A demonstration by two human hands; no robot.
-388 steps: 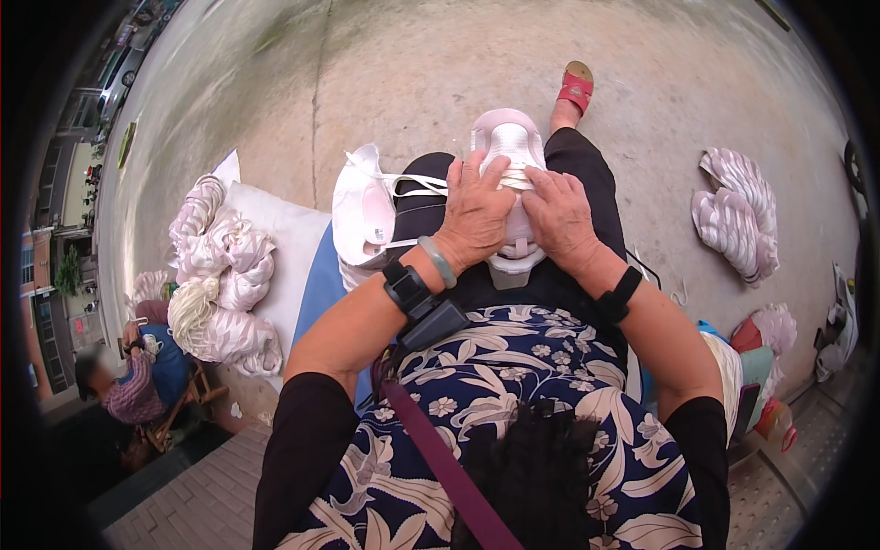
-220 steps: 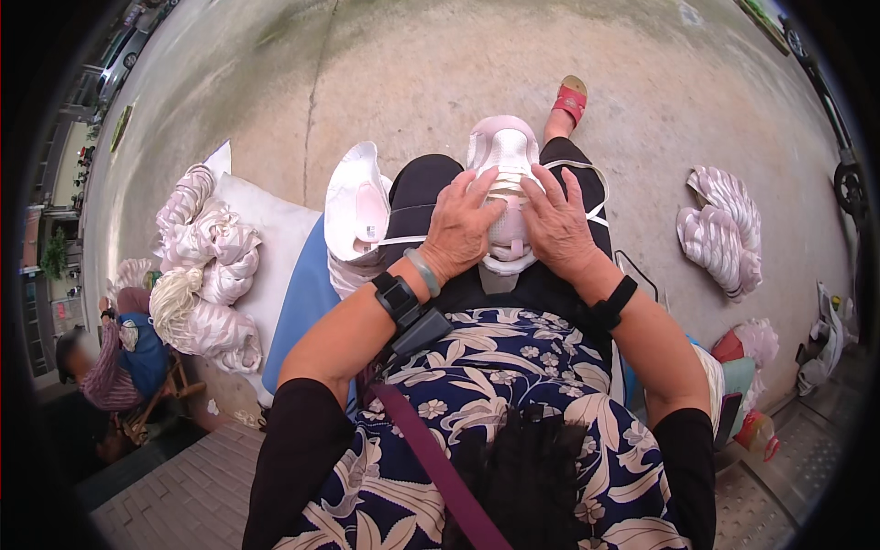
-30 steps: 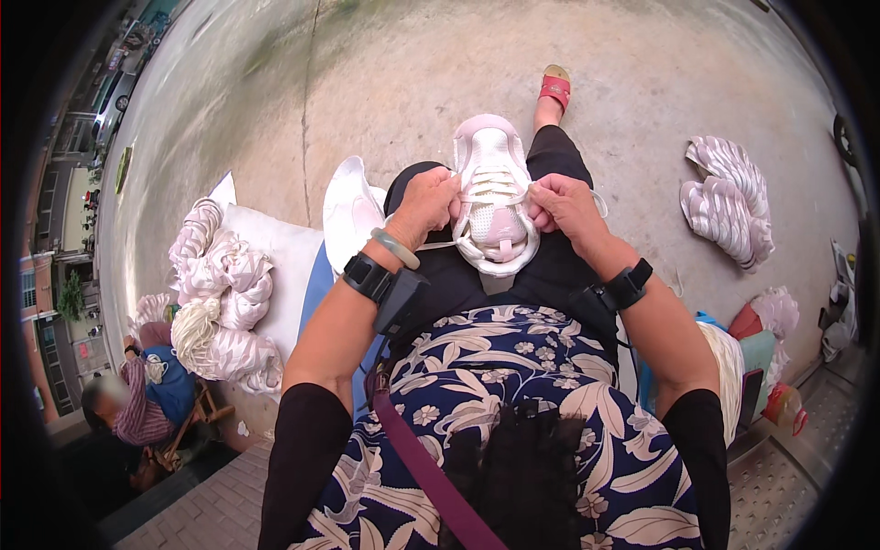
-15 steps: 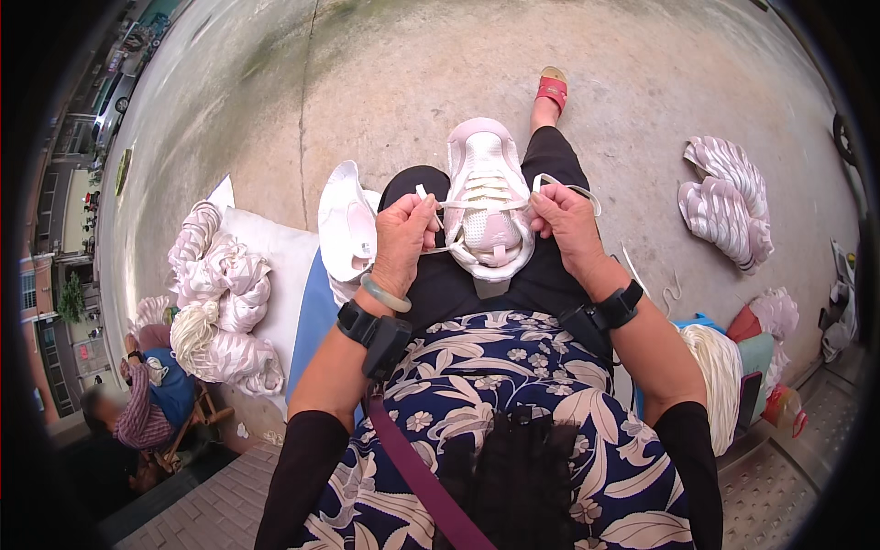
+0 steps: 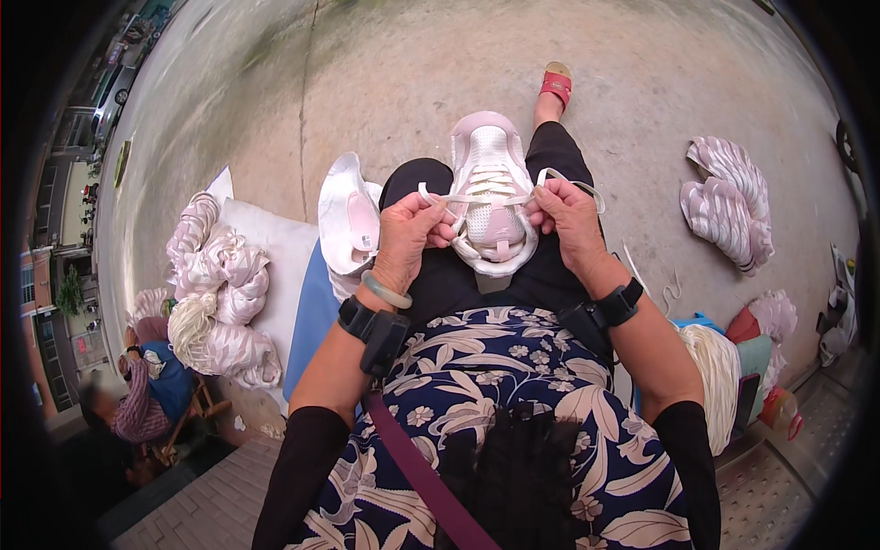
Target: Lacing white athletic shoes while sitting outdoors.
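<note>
A white and pale pink shoe upper [image 5: 478, 147] rests across my lap between my knees, its toe pointing away from me. White lace zigzags over its tongue [image 5: 500, 227]. My left hand [image 5: 412, 229] pinches one end of the shoelace [image 5: 465, 198] at the left of the upper. The other end is pinched by my right hand [image 5: 566, 220], with a loop of lace trailing out past the fingers on the right. Between the two hands the lace runs nearly straight across the tongue. Another white upper [image 5: 350, 220] lies just left of my left knee.
Bundled pink and white uppers [image 5: 225, 284] lie on a pale sheet at left, with a further pair of bundles [image 5: 729, 206] on the concrete at right. A hank of cream laces [image 5: 712, 380] hangs by my right elbow. Another person [image 5: 151, 390] sits at far left.
Both hands have drawn the lace tauter across the tongue. My left fingers have shifted slightly to the right, over the upper's edge.
</note>
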